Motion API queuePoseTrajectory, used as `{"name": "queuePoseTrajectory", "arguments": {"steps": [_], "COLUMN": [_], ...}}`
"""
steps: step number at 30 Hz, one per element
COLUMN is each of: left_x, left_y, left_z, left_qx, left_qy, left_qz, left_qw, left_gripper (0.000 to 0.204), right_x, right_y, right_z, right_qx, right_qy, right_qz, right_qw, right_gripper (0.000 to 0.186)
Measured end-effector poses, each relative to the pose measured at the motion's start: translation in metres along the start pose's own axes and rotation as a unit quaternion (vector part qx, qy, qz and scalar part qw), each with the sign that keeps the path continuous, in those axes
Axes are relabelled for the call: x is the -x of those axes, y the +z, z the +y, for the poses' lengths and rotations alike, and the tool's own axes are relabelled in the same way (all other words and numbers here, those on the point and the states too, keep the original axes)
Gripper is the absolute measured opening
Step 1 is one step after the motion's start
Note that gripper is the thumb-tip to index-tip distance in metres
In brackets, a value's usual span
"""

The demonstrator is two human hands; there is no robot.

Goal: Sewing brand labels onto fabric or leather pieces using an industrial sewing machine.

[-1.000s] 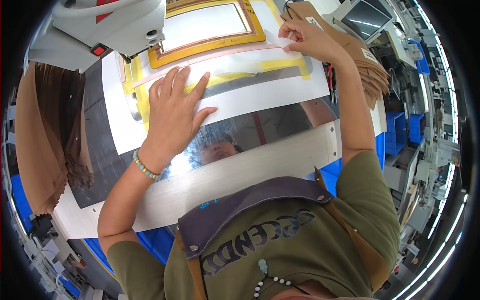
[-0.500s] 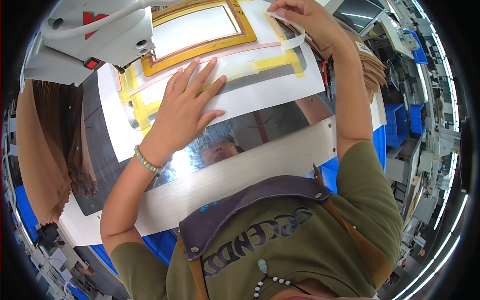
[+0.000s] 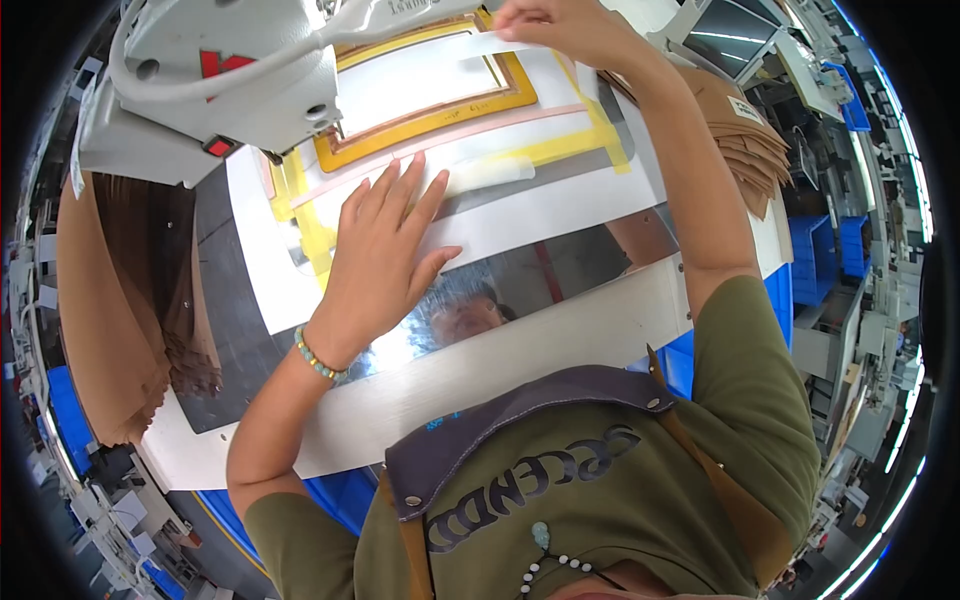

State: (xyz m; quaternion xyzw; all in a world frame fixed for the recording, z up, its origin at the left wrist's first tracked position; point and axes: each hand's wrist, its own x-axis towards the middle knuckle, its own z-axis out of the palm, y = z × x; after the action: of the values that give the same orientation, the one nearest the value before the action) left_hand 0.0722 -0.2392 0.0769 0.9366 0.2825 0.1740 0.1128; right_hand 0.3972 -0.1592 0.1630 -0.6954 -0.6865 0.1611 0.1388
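Observation:
My left hand [image 3: 385, 240] rests palm down with its fingers spread on a flat template, near its lower edge. The template has a white sheet [image 3: 510, 217], yellow tape [image 3: 575, 147] and a thin pink strip [image 3: 480, 118]. A yellow-edged rectangular frame [image 3: 430, 128] lies on it, beyond my left fingertips. At the far right of the frame, my right hand [image 3: 565, 30] pinches one end of a narrow white strip [image 3: 490, 46]. The strip's other end reaches left over the frame's white middle. Whether it touches the frame, I cannot tell.
A white machine head [image 3: 210, 100] with a red switch stands at the far left. Brown fabric pieces [image 3: 110, 300] hang at the left, and more brown pieces [image 3: 750, 150] are stacked at the right. A shiny metal plate [image 3: 580, 270] lies nearer me. Blue bins [image 3: 812, 260] stand beyond the right side.
My right hand has moved left with the white strip, which hung curved at the template's right edge and now extends left over the frame. My left hand stays on the template.

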Motion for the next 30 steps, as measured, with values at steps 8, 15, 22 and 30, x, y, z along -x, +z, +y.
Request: {"name": "queuePoseTrajectory", "arguments": {"steps": [8, 15, 22, 30], "left_x": [0.017, 0.023, 0.018, 0.013], "left_y": [-0.012, -0.007, -0.008, -0.007], "left_z": [-0.045, -0.069, -0.075, -0.079], "left_qx": [-0.112, -0.131, -0.105, -0.116], "left_qy": [-0.157, -0.123, -0.120, -0.135], "left_qz": [0.011, 0.022, -0.010, -0.039], "left_qw": [0.981, 0.983, 0.987, 0.983], "left_gripper": [0.044, 0.071, 0.076, 0.075], "right_x": [-0.058, -0.045, -0.052, -0.057], "right_y": [0.096, 0.102, 0.124, 0.089], "right_z": [-0.028, -0.047, -0.071, -0.046], "right_qx": [-0.134, -0.224, -0.233, -0.067], "right_qy": [-0.205, -0.124, -0.129, -0.171], "right_qz": [-0.079, -0.162, -0.127, -0.142], "right_qw": [0.966, 0.953, 0.955, 0.973], "right_gripper": [0.015, 0.013, 0.012, 0.027]}}
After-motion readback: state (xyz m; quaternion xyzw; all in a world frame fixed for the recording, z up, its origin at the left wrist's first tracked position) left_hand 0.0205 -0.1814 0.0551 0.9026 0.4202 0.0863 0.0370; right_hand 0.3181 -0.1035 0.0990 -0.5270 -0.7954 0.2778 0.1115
